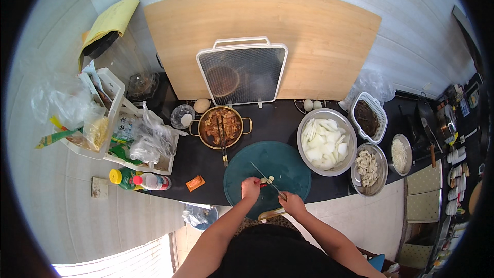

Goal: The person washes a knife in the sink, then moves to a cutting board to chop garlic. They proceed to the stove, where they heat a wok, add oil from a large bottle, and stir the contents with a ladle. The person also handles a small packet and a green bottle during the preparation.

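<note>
My right hand (293,204) grips the handle of a kitchen knife (266,178), its thin blade slanting up and left across the round green cutting board (270,158). My left hand (251,188) is on the board left of the blade, fingers bent, with their tips against a small pale piece that looks like garlic (263,180). Another pale slice (271,178) lies just right of the blade. Small red bits, perhaps chili (263,185), are beside my left fingertips. My left fingers partly hide what they press on.
Above the board stands a two-handled pan of meat (222,126) with chopsticks (222,139) across it. To the right are a steel bowl of sliced white vegetable (327,141), a bowl of mushrooms (368,169) and a white basket (381,123). Bottles (154,181) and an orange packet (195,183) sit left.
</note>
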A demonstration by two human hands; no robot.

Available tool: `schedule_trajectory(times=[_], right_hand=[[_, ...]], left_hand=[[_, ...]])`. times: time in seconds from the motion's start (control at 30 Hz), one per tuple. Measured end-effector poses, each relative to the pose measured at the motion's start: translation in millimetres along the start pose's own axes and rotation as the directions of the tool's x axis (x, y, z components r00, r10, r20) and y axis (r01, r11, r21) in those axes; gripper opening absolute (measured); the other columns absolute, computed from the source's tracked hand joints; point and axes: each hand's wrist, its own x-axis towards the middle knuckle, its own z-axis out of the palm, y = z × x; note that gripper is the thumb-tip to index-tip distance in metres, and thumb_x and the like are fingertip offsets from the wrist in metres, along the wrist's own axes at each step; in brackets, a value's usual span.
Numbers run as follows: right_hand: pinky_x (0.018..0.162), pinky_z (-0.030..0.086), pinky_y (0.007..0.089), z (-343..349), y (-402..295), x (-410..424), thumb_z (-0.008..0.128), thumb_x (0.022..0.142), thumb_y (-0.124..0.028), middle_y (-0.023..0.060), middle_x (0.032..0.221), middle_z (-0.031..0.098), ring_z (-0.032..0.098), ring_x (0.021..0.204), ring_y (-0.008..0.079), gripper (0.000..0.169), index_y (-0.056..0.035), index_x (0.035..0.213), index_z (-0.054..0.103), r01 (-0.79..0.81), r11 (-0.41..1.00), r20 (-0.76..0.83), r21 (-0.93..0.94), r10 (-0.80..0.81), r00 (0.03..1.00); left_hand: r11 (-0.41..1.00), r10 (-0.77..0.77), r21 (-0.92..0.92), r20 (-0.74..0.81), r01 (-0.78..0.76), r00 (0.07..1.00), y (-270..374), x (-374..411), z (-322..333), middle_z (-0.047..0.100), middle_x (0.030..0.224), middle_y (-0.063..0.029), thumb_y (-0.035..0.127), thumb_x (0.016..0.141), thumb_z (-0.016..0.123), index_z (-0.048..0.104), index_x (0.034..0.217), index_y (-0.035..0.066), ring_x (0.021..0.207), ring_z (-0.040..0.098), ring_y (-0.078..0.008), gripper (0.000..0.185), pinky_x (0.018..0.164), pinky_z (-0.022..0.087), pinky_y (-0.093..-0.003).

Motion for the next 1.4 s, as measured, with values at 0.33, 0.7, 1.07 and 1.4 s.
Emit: schedule_trajectory(times=[0.33,0.7,1.07,1.4], right_hand=[[0.073,0.048,0.0438,4.4,-0.5,9.5,0.055,0.081,-0.029,0.0212,0.082,0.063,0.06,0.081,0.0374,0.03,-0.0062,0.099,0.063,-0.035,0.996,0.057,-0.079,0.04,0.998],[0.073,0.049,0.0441,1.7,-3.8,3.3,0.055,0.081,-0.029,0.0209,0.082,0.063,0.06,0.081,0.0376,0.03,-0.0067,0.099,0.063,0.016,0.999,0.018,-0.036,-0.016,1.0],[0.073,0.049,0.0436,3.3,-1.6,6.4,0.055,0.082,-0.03,0.0204,0.083,0.063,0.06,0.08,0.038,0.031,-0.0076,0.101,0.063,0.017,0.999,0.023,-0.041,-0.016,1.0],[0.073,0.048,0.0445,7.9,-3.0,16.5,0.055,0.081,-0.03,0.0213,0.083,0.062,0.06,0.081,0.0376,0.031,-0.0069,0.1,0.063,0.0,0.993,0.069,-0.118,0.009,0.998]], left_hand=[[0.998,0.051,0.024,-0.024,-0.05,0.998,-0.8,0.0,5.1,0.063,0.075,-0.015,0.009,0.071,0.066,0.065,0.074,0.002,0.071,0.061,-0.0297,0.008,0.066,0.05,-0.0364],[1.0,0.019,0.019,-0.015,-0.019,1.0,-1.3,2.1,6.9,0.062,0.074,-0.0159,0.009,0.07,0.066,0.066,0.072,0.003,0.07,0.061,-0.0306,0.007,0.065,0.049,-0.037],[1.0,-0.012,0.012,-0.003,0.012,1.0,1.1,1.6,5.3,0.063,0.075,-0.0158,0.008,0.07,0.066,0.066,0.073,0.002,0.073,0.061,-0.0311,0.006,0.067,0.049,-0.0374],[0.999,0.037,0.027,-0.016,-0.037,0.999,-2.3,3.9,9.3,0.062,0.074,-0.0157,0.007,0.069,0.065,0.066,0.07,0.003,0.072,0.061,-0.0315,0.004,0.067,0.049,-0.0379]])
